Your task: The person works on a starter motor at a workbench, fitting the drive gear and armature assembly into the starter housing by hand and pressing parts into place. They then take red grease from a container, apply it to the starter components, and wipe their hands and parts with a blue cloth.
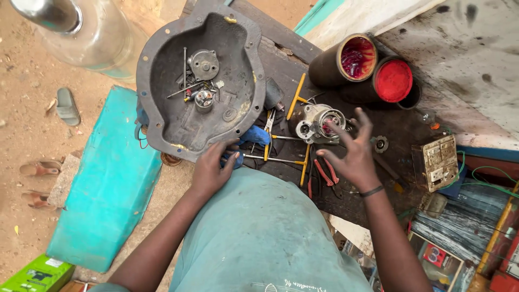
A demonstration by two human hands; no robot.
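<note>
The dark metal housing [200, 81], a shallow cast pan with a raised rim, is the largest thing on the counter [400, 130] and serves as the landmark; it looks heavy, stiff and greasy, so it would best be taken by the rim with a firm grip. The left hand [211, 170] touches its near rim, fingers curled against the edge, though whether it actually grips is hard to tell. Inside the housing lie small metal parts and thin rods [197, 81], light and loose, likely to slide if the pan tilts. Right of the housing sits a small motor assembly [319, 121], compact and probably dense; the right hand [354, 154] hovers just over it, fingers spread wide, holding nothing. Beyond the motor, further right, stand two dark cylindrical tins [367, 73], one with a red inside, one with a red lid. At the housing's near left lies a green box [35, 276].
</note>
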